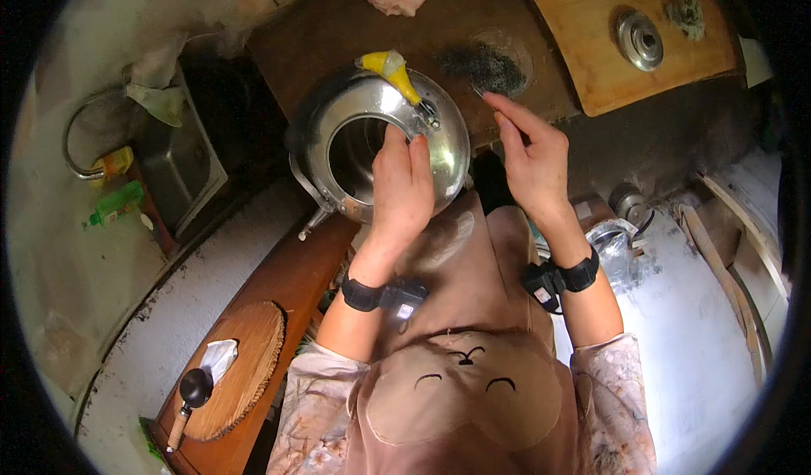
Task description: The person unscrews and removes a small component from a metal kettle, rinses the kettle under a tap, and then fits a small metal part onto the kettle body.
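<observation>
The left hand (401, 183) is narrow, closed on the rim of the metal kettle (448, 150), its fingertips over the open mouth. The kettle lies beneath and around that hand, just left of the right hand (536, 158). That right hand pinches a thin, dark piece (479, 92) between thumb and forefinger; what it is, I cannot tell. A yellow fitting (393, 69) sits on the kettle just beyond the left fingers.

The kettle seems to sit at the counter's (338, 10) near edge, its support hidden, so a loose left grip or a sideways push could let it tip toward the apron (465, 382). If the right pinch slackens, the thin piece could drop into the black powder (498, 71) just beyond that hand and be hard to find. With the round lid (639, 40) off, well to the right hand's far right, powder could also fall inside.
</observation>
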Tool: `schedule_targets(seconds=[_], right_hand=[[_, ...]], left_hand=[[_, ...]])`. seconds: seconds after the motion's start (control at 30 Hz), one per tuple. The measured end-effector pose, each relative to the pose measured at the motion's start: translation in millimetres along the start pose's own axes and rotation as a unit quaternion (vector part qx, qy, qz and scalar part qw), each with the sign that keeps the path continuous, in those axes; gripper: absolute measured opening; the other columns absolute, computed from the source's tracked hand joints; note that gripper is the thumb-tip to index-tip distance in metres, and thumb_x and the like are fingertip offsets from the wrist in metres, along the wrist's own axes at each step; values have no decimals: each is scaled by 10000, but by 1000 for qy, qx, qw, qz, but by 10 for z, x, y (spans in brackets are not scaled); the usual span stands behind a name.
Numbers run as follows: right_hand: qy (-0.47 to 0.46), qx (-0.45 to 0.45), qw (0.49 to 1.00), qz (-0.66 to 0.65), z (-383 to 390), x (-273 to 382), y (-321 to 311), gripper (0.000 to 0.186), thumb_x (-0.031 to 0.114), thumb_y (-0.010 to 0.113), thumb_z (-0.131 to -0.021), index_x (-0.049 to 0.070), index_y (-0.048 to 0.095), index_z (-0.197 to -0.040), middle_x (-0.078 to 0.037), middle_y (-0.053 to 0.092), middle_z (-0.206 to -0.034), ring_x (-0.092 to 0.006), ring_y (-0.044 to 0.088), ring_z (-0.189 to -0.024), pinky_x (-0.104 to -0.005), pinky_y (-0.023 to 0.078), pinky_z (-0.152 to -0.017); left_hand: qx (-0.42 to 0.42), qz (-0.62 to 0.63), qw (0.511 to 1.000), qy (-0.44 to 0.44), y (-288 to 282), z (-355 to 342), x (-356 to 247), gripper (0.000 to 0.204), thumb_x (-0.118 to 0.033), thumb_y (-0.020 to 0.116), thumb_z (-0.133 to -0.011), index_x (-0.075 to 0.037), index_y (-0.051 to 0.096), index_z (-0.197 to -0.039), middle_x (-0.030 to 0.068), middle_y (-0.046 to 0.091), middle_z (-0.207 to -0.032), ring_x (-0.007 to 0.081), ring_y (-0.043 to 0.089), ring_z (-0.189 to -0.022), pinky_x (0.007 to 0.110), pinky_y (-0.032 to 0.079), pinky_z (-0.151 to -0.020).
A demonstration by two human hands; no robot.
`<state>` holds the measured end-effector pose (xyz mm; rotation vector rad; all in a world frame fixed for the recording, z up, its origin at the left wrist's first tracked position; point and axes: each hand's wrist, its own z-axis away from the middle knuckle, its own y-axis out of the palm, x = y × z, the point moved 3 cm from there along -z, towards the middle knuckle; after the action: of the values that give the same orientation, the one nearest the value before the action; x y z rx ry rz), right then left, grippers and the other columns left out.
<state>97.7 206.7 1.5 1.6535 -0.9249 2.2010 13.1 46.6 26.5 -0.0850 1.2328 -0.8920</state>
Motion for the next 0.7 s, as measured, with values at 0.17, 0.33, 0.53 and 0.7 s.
schedule_targets(seconds=[0.17,0.33,0.53,0.7], right_hand=[[55,57,997,-23,237,-11,49,266,80,603,-966,77,731,-1198,-176,737,-1127,-302,733,-1021,-343,558,-863],[48,63,995,64,-18,69,235,268,161,610,-964,105,738,-1193,-183,726,-1108,-355,709,-1012,-384,558,-852],[13,16,997,-81,-24,318,89,260,92,608,-992,35,717,-1221,-103,761,-1103,-124,682,-938,-267,522,-829],[59,57,989,-120,137,602,47,297,79,641,-992,5,683,-1276,-21,731,-1101,-52,601,-898,-218,488,-813]], left_hand=[[-8,9,1000,20,21,9,17,253,-89,463,-1010,67,534,-1197,319,669,-1049,509,628,-1011,512,486,-863],[-23,7,999,41,8,0,17,201,-82,480,-998,65,551,-1114,304,680,-1001,507,632,-973,513,489,-835],[18,-22,997,-75,-238,52,-92,327,-199,708,-908,76,584,-1033,252,693,-849,354,703,-772,457,511,-714],[-38,96,994,-19,-749,105,-38,363,-128,768,-868,47,611,-1144,73,713,-879,132,664,-772,284,543,-714]])
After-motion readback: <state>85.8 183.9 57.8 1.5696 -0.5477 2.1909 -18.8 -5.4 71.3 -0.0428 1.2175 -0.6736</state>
